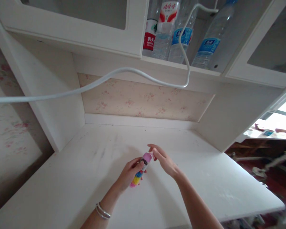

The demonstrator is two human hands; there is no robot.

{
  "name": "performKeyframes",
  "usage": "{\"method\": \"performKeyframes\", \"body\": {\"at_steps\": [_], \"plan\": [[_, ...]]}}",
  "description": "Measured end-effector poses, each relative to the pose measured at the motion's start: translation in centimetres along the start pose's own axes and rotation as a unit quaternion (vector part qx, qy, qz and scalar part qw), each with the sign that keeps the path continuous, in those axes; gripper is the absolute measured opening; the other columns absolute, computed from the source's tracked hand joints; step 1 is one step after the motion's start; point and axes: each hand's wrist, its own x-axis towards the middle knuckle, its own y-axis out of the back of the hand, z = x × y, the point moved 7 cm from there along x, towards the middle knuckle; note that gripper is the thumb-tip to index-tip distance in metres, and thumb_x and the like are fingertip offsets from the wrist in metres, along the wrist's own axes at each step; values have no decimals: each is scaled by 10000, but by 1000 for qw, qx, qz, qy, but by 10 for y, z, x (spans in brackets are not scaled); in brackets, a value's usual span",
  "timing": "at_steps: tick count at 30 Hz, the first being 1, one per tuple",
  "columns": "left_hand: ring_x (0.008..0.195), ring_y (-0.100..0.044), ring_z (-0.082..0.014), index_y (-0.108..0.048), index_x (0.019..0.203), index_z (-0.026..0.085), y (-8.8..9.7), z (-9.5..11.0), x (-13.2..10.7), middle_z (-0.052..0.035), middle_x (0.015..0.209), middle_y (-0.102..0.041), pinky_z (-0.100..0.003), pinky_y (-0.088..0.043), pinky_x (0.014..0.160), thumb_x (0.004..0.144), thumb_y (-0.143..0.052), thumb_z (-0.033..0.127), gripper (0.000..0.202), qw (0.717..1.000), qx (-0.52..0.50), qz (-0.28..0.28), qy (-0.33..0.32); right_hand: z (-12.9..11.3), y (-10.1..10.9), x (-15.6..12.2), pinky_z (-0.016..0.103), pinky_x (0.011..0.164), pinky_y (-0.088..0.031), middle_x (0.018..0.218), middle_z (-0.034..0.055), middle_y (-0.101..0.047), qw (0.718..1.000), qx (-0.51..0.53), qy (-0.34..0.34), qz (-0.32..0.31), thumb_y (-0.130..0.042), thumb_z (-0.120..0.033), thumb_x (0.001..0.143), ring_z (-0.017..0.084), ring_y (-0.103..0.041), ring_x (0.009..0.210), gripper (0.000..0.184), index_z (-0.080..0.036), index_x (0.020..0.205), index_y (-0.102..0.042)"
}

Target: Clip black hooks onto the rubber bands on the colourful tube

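Note:
My left hand [131, 173] is wrapped around a slim clear bottle [138, 174] with a pink cap and layers of blue, yellow and pink inside. The bottle is tilted, its cap end pointing up and to the right, above the white desktop. Close beside the pink cap [147, 156] is my right hand [164, 161], its fingers bent and apart. Whether its fingertips touch the cap is hard to make out. Part of the bottle's middle is hidden by my left thumb and fingers.
A white cable [128, 70] runs across the view in front of the cabinet. Several plastic bottles [163, 38] stand on the open shelf above. White side panels [238, 111] flank the desktop [105, 197]. At the right, beyond the desk edge, are a window and blurred furniture.

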Motion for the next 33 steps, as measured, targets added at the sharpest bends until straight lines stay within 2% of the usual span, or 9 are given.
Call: {"method": "performKeyframes", "body": {"at_steps": [3,6,9,14,18,20,23,28,33], "plan": [[535,-580,-115,-565,1214,161,1,-1,0,-63,800,-666,-195,-439,406,805,-595,561,573,1000,5,4,1,0,-5,-1,308,804,-502,1253,74,-597,995,85,2,-59,-629,-463,816,185,-596,1016,531,-291,1312,-544],[558,-574,-110,-604,1173,157,-1,0,-1,-50,777,-658,-194,-452,439,795,-622,541,539,1000,21,-3,-9,8,-4,-1,244,572,-497,918,49,-694,996,6,-28,-85,-732,-465,715,118,-606,619,623,-232,1276,-590],[547,-551,-94,-627,1153,155,-5,2,-1,-33,748,-641,-190,-450,459,791,-633,529,520,999,31,-11,-19,10,9,0,215,470,-430,620,-11,-626,996,-66,-52,-43,-506,-552,874,83,-493,445,556,-198,1297,-578],[545,-549,-100,-613,1183,147,-5,-1,-1,-42,765,-639,-202,-444,444,805,-607,542,547,999,44,-17,-12,-5,5,-3,265,696,-510,1190,88,-627,994,-30,20,-104,-657,-504,783,166,-613,901,617,-259,1335,-535],[555,-552,-99,-624,1152,139,-6,-3,-1,-50,778,-643,-198,-440,446,809,-593,558,542,998,54,-27,-9,6,7,-1,262,561,-491,833,59,-697,989,-98,-53,-97,-534,-576,850,130,-599,592,570,-200,1274,-595],[555,-555,-101,-620,1150,138,-6,-3,-1,-54,783,-644,-197,-439,439,814,-580,567,546,998,56,-27,-6,4,11,0,268,604,-506,919,80,-701,992,-87,-51,-74,-381,-593,917,154,-636,710,568,-207,1276,-593],[548,-562,-105,-605,1162,134,-6,-4,-1,-66,812,-651,-205,-446,427,833,-543,581,559,998,54,-27,1,-6,4,-1,288,783,-518,1293,93,-580,991,-16,13,-130,-538,-561,860,203,-587,1079,563,-249,1329,-538],[553,-568,-103,-615,1134,135,-10,-6,-1,-69,828,-654,-194,-442,422,831,-550,578,540,997,55,-51,14,-2,5,2,308,742,-504,858,59,-709,986,-137,-6,-92,-494,-556,893,162,-630,741,499,-204,1222,-628],[569,-574,-108,-597,1166,150,-6,-4,-1,-66,832,-648,-194,-448,429,833,-551,573,540,999,40,-29,1,-8,-2,1,284,763,-489,1174,87,-628,988,-66,18,-141,-463,-535,914,166,-601,906,507,-226,1307,-549]]}}
